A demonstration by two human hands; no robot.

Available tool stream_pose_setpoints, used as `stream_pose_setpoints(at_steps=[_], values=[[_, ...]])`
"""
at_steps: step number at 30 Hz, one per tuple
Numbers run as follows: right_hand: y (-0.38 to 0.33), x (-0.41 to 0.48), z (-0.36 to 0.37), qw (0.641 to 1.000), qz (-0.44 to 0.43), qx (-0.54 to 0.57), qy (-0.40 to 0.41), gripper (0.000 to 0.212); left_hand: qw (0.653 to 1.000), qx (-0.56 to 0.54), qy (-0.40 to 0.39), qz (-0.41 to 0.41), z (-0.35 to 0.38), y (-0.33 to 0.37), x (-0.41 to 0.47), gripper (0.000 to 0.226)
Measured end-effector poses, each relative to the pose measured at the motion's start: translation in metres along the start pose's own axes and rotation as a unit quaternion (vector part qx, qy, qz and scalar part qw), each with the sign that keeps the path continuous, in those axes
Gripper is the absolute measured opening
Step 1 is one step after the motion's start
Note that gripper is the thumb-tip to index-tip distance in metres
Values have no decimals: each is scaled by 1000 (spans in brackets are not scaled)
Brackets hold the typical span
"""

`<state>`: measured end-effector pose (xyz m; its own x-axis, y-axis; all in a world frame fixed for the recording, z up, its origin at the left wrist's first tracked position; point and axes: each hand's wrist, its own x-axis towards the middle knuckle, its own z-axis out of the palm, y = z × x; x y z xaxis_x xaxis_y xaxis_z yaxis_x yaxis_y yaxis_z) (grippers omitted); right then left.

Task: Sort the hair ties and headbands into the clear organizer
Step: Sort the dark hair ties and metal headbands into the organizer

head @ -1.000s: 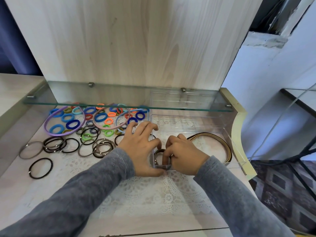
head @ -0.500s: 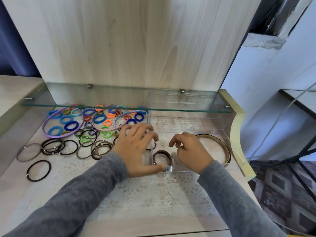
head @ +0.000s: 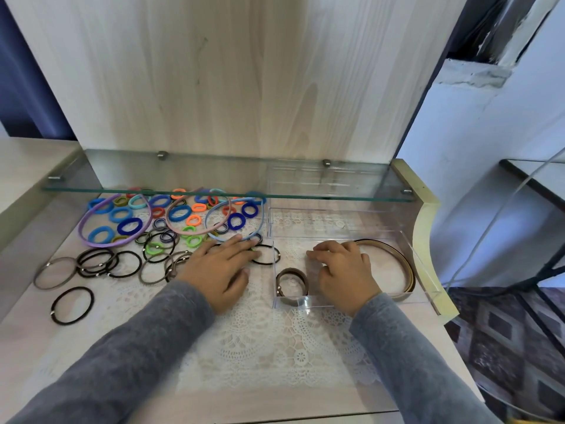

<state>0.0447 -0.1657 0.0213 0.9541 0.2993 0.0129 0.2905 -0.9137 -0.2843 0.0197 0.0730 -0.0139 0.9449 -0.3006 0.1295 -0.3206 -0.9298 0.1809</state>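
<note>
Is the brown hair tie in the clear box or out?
In. The brown hair tie lies inside the clear organizer, behind its front wall, near the right hand.

The left hand lies flat with straight fingers on the counter, touching a black hair tie just beside the clear organizer. The right hand rests inside the organizer with bent fingers, between a brown hair tie and a brown headband. Many coloured ties lie under a glass shelf.

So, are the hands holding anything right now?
No, nothing is held. The left hand lies flat on the loose hair ties, and the right hand rests with loosely bent fingers inside the clear organizer, beside the brown hair tie.
</note>
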Motion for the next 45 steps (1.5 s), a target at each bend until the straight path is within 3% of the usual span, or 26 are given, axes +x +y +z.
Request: stream_pose_setpoints(at_steps=[11, 19, 24, 28, 37, 45], values=[[0, -1, -3, 1000, 16, 19, -11, 48, 999, 34, 37, -17, -3, -28, -7, 57], [-4, -1, -6, 998, 7, 58, 13, 39, 994, -1, 112, 11, -17, 5, -4, 45], [-9, 2, -8, 999, -13, 27, -15, 37, 999, 7, 24, 39, -29, 45, 1, 80], [-14, 1, -8, 999, -25, 18, -27, 36, 995, 78, 18, 64, -23, 55, 7, 97], [-10, -9, -17, 999, 22, 7, -23, 31, 993, 96, 32, 67, -12, 51, 12, 85], [-22, -12, -20, 992, 92, 5, -89, 36, 992, 83, 59, 72, -5, 50, 15, 72]])
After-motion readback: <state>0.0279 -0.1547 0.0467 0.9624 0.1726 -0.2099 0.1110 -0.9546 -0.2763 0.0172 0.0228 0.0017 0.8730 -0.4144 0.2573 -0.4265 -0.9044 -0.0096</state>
